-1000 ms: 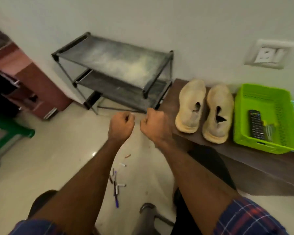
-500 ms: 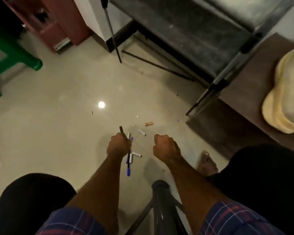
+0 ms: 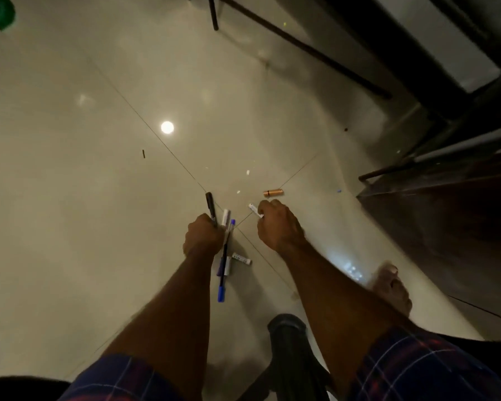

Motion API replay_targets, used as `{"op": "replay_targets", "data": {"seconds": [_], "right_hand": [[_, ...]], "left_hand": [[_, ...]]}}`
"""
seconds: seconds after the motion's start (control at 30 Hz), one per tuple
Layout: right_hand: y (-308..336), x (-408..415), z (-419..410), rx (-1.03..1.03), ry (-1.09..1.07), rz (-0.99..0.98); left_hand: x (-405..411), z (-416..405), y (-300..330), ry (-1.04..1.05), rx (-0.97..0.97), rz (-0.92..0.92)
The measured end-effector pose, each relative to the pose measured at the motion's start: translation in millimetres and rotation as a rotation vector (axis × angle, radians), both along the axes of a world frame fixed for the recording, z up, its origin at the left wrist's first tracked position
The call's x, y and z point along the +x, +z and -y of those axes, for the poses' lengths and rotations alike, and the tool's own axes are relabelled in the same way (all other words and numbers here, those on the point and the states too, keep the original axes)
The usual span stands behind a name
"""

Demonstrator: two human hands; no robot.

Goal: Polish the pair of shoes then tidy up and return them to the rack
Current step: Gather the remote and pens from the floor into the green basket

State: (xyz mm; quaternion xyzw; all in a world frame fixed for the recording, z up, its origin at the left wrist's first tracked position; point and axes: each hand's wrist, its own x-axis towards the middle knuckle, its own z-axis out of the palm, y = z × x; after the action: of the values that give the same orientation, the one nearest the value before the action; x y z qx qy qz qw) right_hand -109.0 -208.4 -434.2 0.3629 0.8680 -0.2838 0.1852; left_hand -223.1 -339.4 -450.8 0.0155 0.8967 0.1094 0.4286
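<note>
1. The person's left hand is curled into a closed grip around a bundle of pens: a black marker sticks out at the far side, and a blue-capped pen trails near-side below the fist.
2. The right hand is bent low over the glossy pale tiled floor, its fingers pinched on a small white tube.
3. A short copper-coloured cylinder lies on the floor just beyond the right hand.
4. Another small white labelled tube lies between the forearms.
5. The dark metal shoe rack fills the far right corner; the shoes are out of view.
6. A bare foot rests near right.
</note>
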Motion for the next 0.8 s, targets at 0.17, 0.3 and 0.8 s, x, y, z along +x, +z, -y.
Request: {"op": "replay_targets", "data": {"seconds": [0.17, 0.3, 0.8], "right_hand": [[-31.9, -15.9, 4.2, 0.044, 0.044, 0.013], [-44.6, -17.6, 4.4, 0.095, 0.027, 0.034], [-33.6, -28.7, 38.5, 0.079, 0.582, -0.102]], "left_hand": [[-5.9, 0.2, -22.5, 0.078, -0.073, -0.045], [-4.6, 1.3, -28.6, 0.08, -0.057, -0.077], [3.5, 19.7, -22.0, -0.047, -0.049, -0.12]]}}
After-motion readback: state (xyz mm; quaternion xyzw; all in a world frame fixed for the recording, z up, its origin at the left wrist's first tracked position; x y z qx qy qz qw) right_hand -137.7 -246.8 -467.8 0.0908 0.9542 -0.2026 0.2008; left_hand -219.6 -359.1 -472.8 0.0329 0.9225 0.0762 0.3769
